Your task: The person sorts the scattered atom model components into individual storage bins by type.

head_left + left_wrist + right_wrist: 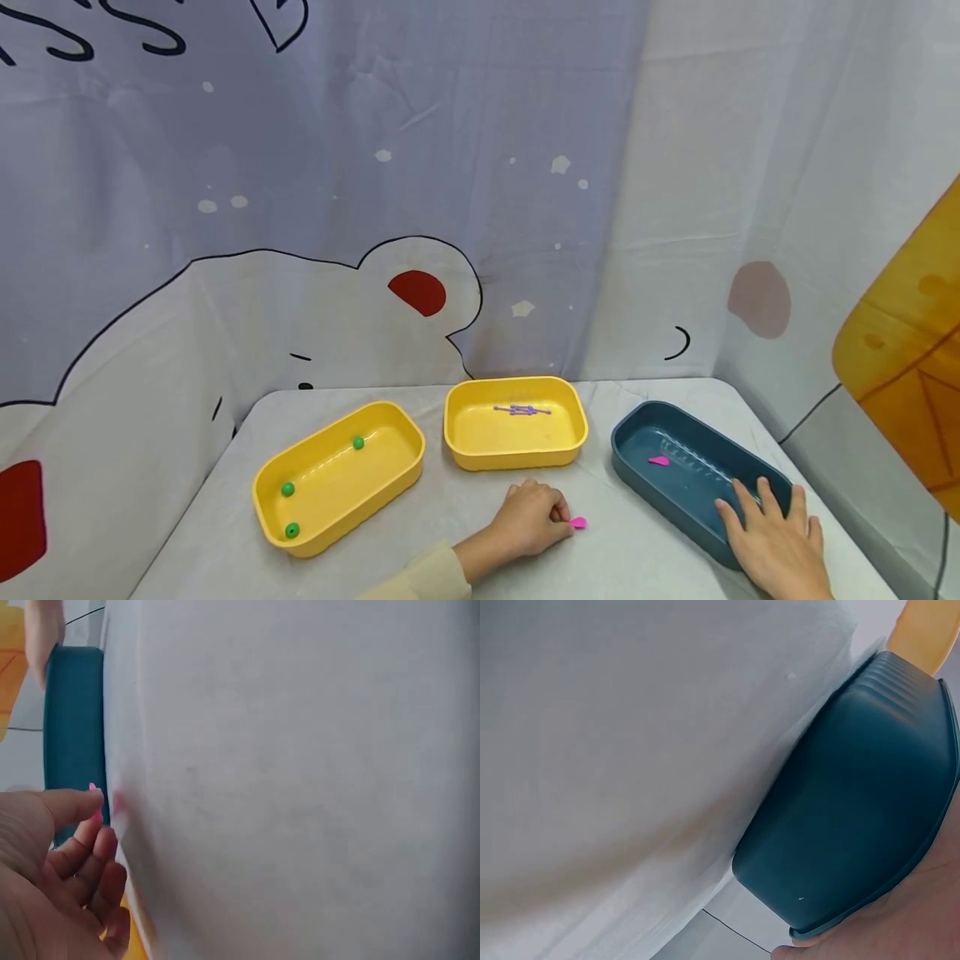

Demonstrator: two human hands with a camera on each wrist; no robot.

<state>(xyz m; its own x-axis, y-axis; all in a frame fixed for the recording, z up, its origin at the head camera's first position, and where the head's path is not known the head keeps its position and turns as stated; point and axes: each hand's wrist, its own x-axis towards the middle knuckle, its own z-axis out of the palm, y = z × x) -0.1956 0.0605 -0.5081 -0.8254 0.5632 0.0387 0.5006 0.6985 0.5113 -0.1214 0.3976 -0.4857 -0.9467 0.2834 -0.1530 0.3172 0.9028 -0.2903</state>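
My left hand (528, 518) is low over the white table, in front of the middle yellow tray. Between thumb and forefinger it pinches a small pink piece (578, 523), flat and rounded at the visible end; the left wrist view shows the pink piece (96, 816) at the fingertips. On the right stands a dark blue tray (697, 467) with a similar pink piece (658, 460) lying inside. My right hand (783, 542), fingers spread, rests over the near right end of this tray. In the right wrist view the hand (907, 922) lies against the tray's rim.
A yellow tray (337, 479) on the left holds three green beads, one of them the green bead (288, 489). Another yellow tray (516, 460) at the back middle contains thin purple pieces (522, 410). A printed cloth (525, 250) hangs behind the table.
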